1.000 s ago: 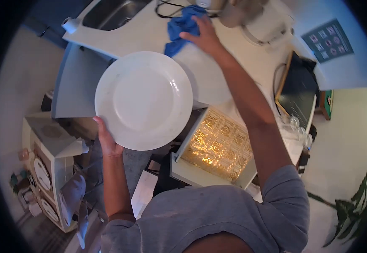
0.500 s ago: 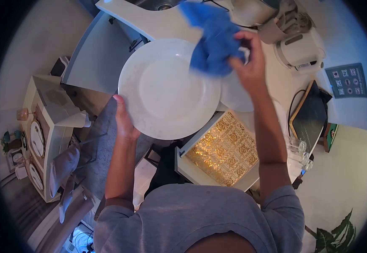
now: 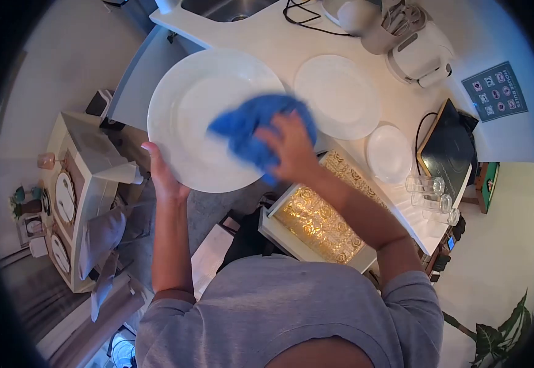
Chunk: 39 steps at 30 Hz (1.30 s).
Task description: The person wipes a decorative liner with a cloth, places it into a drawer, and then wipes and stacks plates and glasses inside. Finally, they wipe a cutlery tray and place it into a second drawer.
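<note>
A large white plate (image 3: 187,144) is held up by its lower left rim in my left hand (image 3: 167,178), with the thumb over the front and the other fingers hidden behind. My right hand (image 3: 291,147) presses a crumpled blue cloth (image 3: 251,126) against the plate's right side; hand and cloth are a little blurred. On the counter, just right of the held plate, lie another white plate (image 3: 337,95) and a smaller white plate (image 3: 389,153).
Below the counter (image 3: 273,43) an open drawer (image 3: 316,224) with a gold-patterned lining juts out. Glasses (image 3: 429,193), an induction hob (image 3: 448,147), a kettle (image 3: 420,58) and a utensil holder (image 3: 389,34) stand to the right. A sink (image 3: 230,7) is at the back.
My right hand has brought the cloth down and left from above the counter onto the plate. The held plate has shifted slightly left, and both counter plates now show fully.
</note>
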### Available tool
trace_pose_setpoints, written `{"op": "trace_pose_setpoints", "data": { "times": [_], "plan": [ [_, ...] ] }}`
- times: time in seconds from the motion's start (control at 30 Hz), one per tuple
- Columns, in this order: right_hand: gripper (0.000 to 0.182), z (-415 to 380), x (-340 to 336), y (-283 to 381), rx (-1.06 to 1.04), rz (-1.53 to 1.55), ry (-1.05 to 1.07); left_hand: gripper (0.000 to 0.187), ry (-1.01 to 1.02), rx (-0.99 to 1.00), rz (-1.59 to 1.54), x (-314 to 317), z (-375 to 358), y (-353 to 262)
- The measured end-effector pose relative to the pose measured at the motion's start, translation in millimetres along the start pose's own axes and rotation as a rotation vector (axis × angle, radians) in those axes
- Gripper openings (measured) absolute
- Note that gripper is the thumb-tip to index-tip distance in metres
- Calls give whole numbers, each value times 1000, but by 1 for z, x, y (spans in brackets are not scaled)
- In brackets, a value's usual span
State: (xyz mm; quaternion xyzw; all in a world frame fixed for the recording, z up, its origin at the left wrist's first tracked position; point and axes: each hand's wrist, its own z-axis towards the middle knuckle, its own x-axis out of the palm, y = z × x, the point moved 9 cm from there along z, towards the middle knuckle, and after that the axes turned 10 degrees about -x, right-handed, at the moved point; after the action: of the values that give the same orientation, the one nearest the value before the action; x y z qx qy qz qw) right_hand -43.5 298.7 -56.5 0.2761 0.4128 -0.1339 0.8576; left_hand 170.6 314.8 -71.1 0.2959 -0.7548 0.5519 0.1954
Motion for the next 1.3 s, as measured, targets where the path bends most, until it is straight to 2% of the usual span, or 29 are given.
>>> {"op": "trace_pose_setpoints", "data": {
  "times": [0.03,0.1,0.2,0.23,0.27,0.33,0.4,0.47,0.53,0.57,0.6,0.67,0.7,0.73,0.8,0.87,0.93,0.97,1.0,1.03,1.07,1.1,1.13,1.2,1.27,1.3],
  "plan": [
    [69,7,-5,-23,110,-43,-36,77,-1,-6,1,0,-8,5],
    [77,54,-23,-21,147,-110,-132,75,-71,-36,42,-1,-18,22],
    [81,78,21,50,-93,15,-93,73,-66,-39,61,-3,-20,41],
    [80,61,32,69,-99,137,-86,71,-50,-68,-72,-13,-19,49],
    [79,43,41,85,-105,255,-82,71,-42,-72,-68,-18,-18,46],
    [76,-2,45,106,-200,272,146,71,-198,-69,-12,-44,-28,40],
    [72,-45,40,73,-136,283,153,75,-97,-11,-22,-28,-36,28],
    [68,-49,34,45,-70,291,159,75,-68,-31,-11,-21,-43,31],
    [70,-30,-4,-5,185,-36,-3,74,-68,-83,-2,-5,-49,48],
    [73,-12,-13,-7,204,-62,-43,72,-71,-118,2,3,-49,56],
    [76,3,-15,-4,230,-89,-81,72,-53,-134,12,8,-46,62],
    [81,15,1,37,85,-52,-100,72,3,-191,75,12,-40,83],
    [75,7,5,58,41,61,-103,71,2,-204,41,8,-38,89],
    [70,-5,11,82,-1,177,-107,71,14,-211,48,8,-36,87],
    [67,-46,4,106,-56,224,38,70,-89,-266,36,-3,-35,87],
    [72,-96,-16,100,35,196,43,71,4,-249,18,26,-45,76],
    [64,-132,-68,63,233,5,-118,61,103,-301,-21,29,-45,80],
    [61,-147,-90,38,400,229,-411,61,112,-316,-18,29,-45,85],
    [57,-165,-108,12,557,450,-713,56,94,-439,9,27,-47,101],
    [55,-169,-101,-11,650,995,-878,52,72,-561,39,25,-50,118],
    [54,-160,-96,-19,704,1553,-1020,52,85,-573,47,27,-50,130],
    [53,-147,-94,-19,671,1786,-1013,51,131,-685,61,35,-52,154],
    [53,-141,-90,-14,634,1783,-996,50,173,-798,76,43,-58,177],
    [52,-135,-77,-3,581,1704,-1003,54,185,-860,44,63,-54,202],
    [52,-153,-61,12,609,1586,-1050,54,320,-664,-20,92,-44,198],
    [52,-169,-56,18,642,1518,-1080,52,304,-689,41,89,-36,197]
  ]
}}
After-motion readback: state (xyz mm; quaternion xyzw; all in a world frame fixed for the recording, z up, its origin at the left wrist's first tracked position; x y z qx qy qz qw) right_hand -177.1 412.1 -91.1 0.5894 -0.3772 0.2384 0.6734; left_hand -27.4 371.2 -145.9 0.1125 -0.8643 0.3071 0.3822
